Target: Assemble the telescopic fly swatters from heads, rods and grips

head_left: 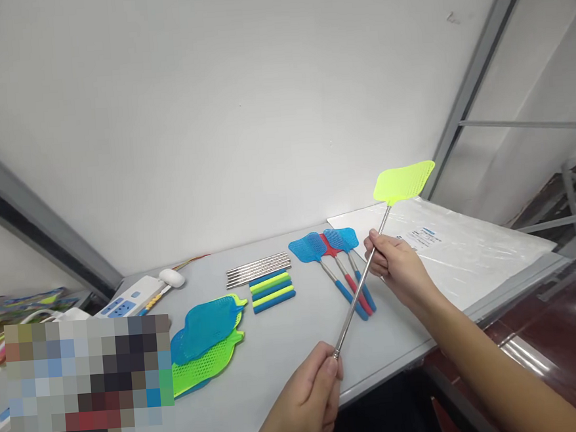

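Observation:
A fly swatter with a yellow-green head (403,181) and a long thin metal rod slants across the view, held above the table. My left hand (310,395) is closed around the rod's lower end; any grip there is hidden by my fingers. Higher up, just below the swatter head, my right hand (394,258) pinches the rod. Behind the rod, several assembled fly swatters lie fanned out, among them a blue one (308,247) and a red one (355,287). To the left are blue and green handle sleeves (272,291), with metal rods (258,269) in a row behind them.
Loose blue and green swatter heads (209,327) lie overlapped at the left of the grey table (278,355). A white power strip (130,296) stands at the back left. A white wrapped sheet (468,249) covers the right side. A white wall rises behind.

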Motion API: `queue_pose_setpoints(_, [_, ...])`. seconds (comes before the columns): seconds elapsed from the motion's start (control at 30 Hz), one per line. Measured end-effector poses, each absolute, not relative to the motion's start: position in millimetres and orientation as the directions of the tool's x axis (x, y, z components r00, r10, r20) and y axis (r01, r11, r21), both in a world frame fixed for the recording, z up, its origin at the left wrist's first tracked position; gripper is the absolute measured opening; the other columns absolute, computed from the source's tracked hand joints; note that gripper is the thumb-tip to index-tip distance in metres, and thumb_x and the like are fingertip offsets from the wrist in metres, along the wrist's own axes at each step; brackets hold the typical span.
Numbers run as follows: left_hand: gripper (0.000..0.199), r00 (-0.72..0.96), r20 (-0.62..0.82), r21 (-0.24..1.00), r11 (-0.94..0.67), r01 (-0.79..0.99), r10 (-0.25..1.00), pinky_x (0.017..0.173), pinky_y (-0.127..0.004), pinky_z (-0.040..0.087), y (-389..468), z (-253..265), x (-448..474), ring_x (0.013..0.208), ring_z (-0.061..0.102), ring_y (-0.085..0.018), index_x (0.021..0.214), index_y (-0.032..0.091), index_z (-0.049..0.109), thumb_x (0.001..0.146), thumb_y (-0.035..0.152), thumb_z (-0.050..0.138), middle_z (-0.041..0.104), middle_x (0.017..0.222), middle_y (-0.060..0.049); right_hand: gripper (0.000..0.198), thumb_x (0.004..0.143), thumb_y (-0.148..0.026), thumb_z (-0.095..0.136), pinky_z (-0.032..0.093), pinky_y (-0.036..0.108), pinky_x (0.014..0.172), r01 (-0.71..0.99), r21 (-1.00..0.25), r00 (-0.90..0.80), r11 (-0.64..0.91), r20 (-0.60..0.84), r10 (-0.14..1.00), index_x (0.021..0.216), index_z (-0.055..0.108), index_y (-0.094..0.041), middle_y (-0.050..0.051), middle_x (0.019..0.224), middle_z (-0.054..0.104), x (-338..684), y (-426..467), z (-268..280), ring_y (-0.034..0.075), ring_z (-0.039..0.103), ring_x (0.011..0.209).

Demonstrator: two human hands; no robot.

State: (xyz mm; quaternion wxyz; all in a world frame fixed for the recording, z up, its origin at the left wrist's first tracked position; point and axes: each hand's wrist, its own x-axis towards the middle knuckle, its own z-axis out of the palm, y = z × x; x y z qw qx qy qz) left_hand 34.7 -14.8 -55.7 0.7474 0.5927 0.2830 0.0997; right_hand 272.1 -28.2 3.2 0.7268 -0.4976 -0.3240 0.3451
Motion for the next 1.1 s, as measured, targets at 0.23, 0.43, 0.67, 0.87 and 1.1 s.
queue_pose_setpoints(0.23, [0.025, 0.733, -0.122, 0.728, -0.442, 0.525, 0.669, 0.052, -0.024, 0.027, -5, -28, 5, 0.051, 0.049, -0.016, 0.086, 0.028, 0.053, 0.096, 0.041, 0.036, 0.052, 0.057, 0.004, 0.036, 0.084, -0.051, 0.066, 0.019, 0.022, 0.043, -0.227, -0.892, 0.638, 0.392, 0.168, 0.752, 0.072, 0.058, -0.018, -0.009, 0.05, 0.024, 299, -40, 19, 0.007, 0.019, 0.046])
queue_pose_setpoints(0.43, [0.025, 0.722, -0.005, 0.504, -0.622, 0.599, 0.692, 0.055, -0.022, 0.041, 4, -7, -35, 0.071, 0.069, -0.019, 0.098, 0.034, 0.062, 0.096, 0.039, 0.038, 0.073, 0.082, 0.002, 0.031, 0.084, -0.044, 0.068, 0.023, 0.021, 0.042, -0.221, -0.821, 0.727, 0.527, 0.222, 0.65, 0.072, 0.057, -0.018, -0.009, 0.053, 0.023, 318, -60, 31, 0.007, 0.019, 0.047])
queue_pose_setpoints(0.67, [0.029, 0.629, 0.219, 0.379, -0.658, 0.65, 0.746, 0.08, -0.03, 0.053, 32, -33, -59, 0.103, 0.068, -0.023, 0.111, 0.033, 0.067, 0.094, 0.04, 0.044, 0.072, 0.114, -0.001, 0.029, 0.083, -0.046, 0.068, 0.025, 0.021, 0.041, -0.27, -0.832, 0.722, 0.485, 0.158, 0.673, 0.077, 0.055, -0.02, -0.009, 0.055, 0.024, 301, -62, 15, 0.007, 0.021, 0.044])
queue_pose_setpoints(0.87, [0.029, 0.585, 0.375, 0.26, -0.688, 0.678, 0.719, 0.086, -0.042, 0.04, 24, -34, -45, 0.097, 0.063, -0.025, 0.11, 0.031, 0.067, 0.095, 0.036, 0.043, 0.07, 0.101, -0.004, 0.03, 0.087, -0.051, 0.061, 0.028, 0.023, 0.044, -0.365, -0.896, 0.546, 0.252, 0.014, 0.838, 0.084, 0.056, -0.021, -0.007, 0.057, 0.039, 228, -75, -18, 0.006, 0.029, 0.044])
queue_pose_setpoints(1.1, [0.027, 0.509, 0.563, 0.175, -0.695, 0.697, 0.652, 0.099, -0.05, 0.025, 18, -26, -27, 0.081, 0.06, -0.021, 0.094, 0.028, 0.07, 0.096, 0.029, 0.043, 0.067, 0.082, -0.002, 0.032, 0.089, -0.051, 0.058, 0.031, 0.024, 0.048, -0.306, -0.918, 0.52, 0.253, 0.062, 0.852, 0.084, 0.061, -0.019, -0.004, 0.058, 0.047, 211, -83, -16, 0.008, 0.037, 0.048])
